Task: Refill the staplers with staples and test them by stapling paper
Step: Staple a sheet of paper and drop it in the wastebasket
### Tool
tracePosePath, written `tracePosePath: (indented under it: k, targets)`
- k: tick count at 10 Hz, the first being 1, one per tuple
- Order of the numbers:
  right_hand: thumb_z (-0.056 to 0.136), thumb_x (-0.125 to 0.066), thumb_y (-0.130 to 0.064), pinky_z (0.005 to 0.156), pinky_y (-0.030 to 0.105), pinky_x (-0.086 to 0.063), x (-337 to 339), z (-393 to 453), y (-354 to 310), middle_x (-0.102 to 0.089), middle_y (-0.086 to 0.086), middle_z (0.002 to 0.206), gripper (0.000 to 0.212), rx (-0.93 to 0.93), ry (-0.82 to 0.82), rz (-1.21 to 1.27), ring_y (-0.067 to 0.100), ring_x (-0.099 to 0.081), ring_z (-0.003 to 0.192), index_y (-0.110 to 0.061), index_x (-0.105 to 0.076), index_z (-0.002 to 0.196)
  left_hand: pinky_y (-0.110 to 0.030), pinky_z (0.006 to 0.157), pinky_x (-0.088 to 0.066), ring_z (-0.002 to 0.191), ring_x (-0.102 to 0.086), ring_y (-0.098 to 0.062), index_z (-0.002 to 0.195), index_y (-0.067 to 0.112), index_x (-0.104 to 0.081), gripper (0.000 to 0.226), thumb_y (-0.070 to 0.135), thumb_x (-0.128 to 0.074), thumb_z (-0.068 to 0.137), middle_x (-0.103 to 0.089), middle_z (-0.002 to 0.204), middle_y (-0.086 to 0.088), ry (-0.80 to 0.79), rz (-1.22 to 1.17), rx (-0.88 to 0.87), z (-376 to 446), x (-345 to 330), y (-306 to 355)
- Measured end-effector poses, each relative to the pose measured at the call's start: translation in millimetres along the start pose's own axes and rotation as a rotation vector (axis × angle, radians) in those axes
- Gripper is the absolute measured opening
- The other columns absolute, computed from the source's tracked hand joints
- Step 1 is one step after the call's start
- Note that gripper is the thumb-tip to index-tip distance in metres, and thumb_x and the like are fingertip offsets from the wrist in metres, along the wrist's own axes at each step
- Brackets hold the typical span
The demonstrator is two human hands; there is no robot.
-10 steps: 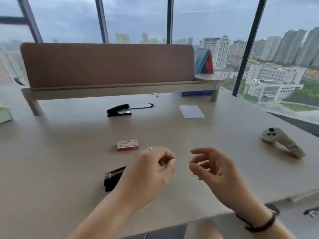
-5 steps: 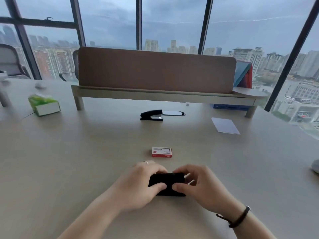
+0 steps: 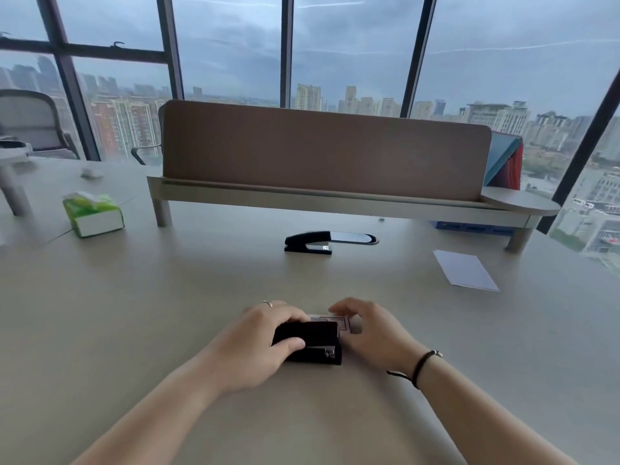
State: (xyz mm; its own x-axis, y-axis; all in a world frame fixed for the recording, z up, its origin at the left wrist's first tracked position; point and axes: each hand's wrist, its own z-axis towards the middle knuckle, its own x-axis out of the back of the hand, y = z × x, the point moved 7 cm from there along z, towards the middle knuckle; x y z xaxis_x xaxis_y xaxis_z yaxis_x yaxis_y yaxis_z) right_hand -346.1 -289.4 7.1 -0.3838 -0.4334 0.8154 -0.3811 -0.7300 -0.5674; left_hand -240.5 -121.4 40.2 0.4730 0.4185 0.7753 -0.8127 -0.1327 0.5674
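The stapler [image 3: 307, 337] under my left hand [image 3: 258, 347] looks like glossy black plastic, with a bit of bare metal at its front end. The staple box [image 3: 335, 322] is printed card. The table [image 3: 134, 313] is smooth, matt pale laminate. The sheet of paper [image 3: 464, 270] lies matt white, and the divider panel [image 3: 322, 149] looks like soft, felt-like brown cloth.

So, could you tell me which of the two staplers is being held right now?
The small black stapler nearest the person, gripped by the left hand; the long-handled stapler lies untouched.
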Motion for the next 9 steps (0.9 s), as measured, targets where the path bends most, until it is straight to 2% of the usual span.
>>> tracePosePath:
  k: [1,2,3,4,5,7,8,9]
  targets:
    - [0.079,-0.07,-0.037,0.084,0.023,-0.044,4.7,19.8,12.6,-0.069,-0.016,0.104,0.028,0.005,0.037,0.008,0.006,-0.06,0.1,-0.036,-0.065,0.107,-0.006,0.071,-0.037,0.089,-0.056,0.005,0.11,0.037,-0.067,0.023,0.027,-0.068,0.089,-0.067,0.099,0.02,0.016,0.004,0.011,29.7,5.7,-14.3]
    - [0.081,-0.073,-0.03,0.086,0.026,-0.045,24.6,46.5,36.5,-0.068,-0.014,0.105,0.028,-0.053,0.145,0.04,0.009,-0.06,0.102,-0.033,-0.066,0.108,-0.008,0.073,-0.037,0.089,-0.057,-0.002,0.111,0.031,-0.068,0.023,0.023,-0.068,0.09,-0.067,0.1,0.014,0.054,0.026,0.014,70.1,9.2,-28.7]
    - [0.084,-0.072,-0.026,0.087,0.028,-0.045,41.3,77.2,63.3,-0.068,-0.01,0.107,0.028,-0.11,0.207,0.051,0.014,-0.061,0.105,-0.028,-0.066,0.111,-0.021,0.082,-0.042,0.099,-0.058,-0.009,0.116,0.028,-0.067,0.025,0.023,-0.067,0.091,-0.066,0.109,0.011,0.078,0.046,0.031,116.4,4.9,-46.9]
    - [0.087,-0.07,-0.023,0.085,0.027,-0.04,50.0,107.2,87.5,-0.068,-0.003,0.112,0.029,-0.154,0.235,0.049,0.02,-0.058,0.111,-0.024,-0.066,0.115,-0.034,0.097,-0.048,0.114,-0.057,-0.012,0.123,0.028,-0.063,0.03,0.028,-0.064,0.093,-0.064,0.123,0.011,0.079,0.093,0.072,157.7,-4.6,-66.1]
    - [0.088,-0.068,-0.021,0.083,0.025,-0.038,57.6,130.8,102.5,-0.069,0.0,0.115,0.029,-0.173,0.257,0.046,0.022,-0.058,0.111,-0.022,-0.066,0.117,-0.039,0.102,-0.046,0.122,-0.056,-0.015,0.126,0.027,-0.061,0.032,0.029,-0.062,0.094,-0.063,0.128,0.008,0.067,0.148,0.098,189.6,-15.2,-78.9]
    - [0.091,-0.062,-0.02,0.081,0.025,-0.035,55.3,150.0,119.0,-0.069,0.001,0.115,0.024,-0.174,0.224,-0.032,0.024,-0.055,0.114,-0.023,-0.066,0.115,-0.04,0.102,-0.043,0.12,-0.055,-0.019,0.128,0.026,-0.06,0.033,0.031,-0.058,0.096,-0.065,0.128,0.005,0.087,0.239,0.092,217.4,-23.8,-91.5]
    - [0.092,-0.059,-0.017,0.091,0.03,-0.04,52.8,151.4,121.0,-0.068,0.002,0.123,0.03,-0.156,0.233,-0.078,0.027,-0.054,0.119,-0.024,-0.063,0.12,-0.041,0.101,-0.044,0.12,-0.055,-0.02,0.131,0.027,-0.059,0.035,0.032,-0.058,0.096,-0.065,0.128,0.003,0.099,0.262,0.085,219.9,-24.2,-93.3]
    - [0.092,-0.061,-0.024,0.109,0.031,-0.033,52.1,146.7,117.0,-0.051,-0.002,0.147,0.043,-0.125,0.248,-0.093,0.023,-0.044,0.135,-0.025,-0.053,0.135,-0.041,0.105,-0.042,0.125,-0.05,-0.02,0.136,0.03,-0.053,0.043,0.036,-0.06,0.094,-0.059,0.135,0.005,0.157,0.231,0.074,216.7,-19.8,-88.1]
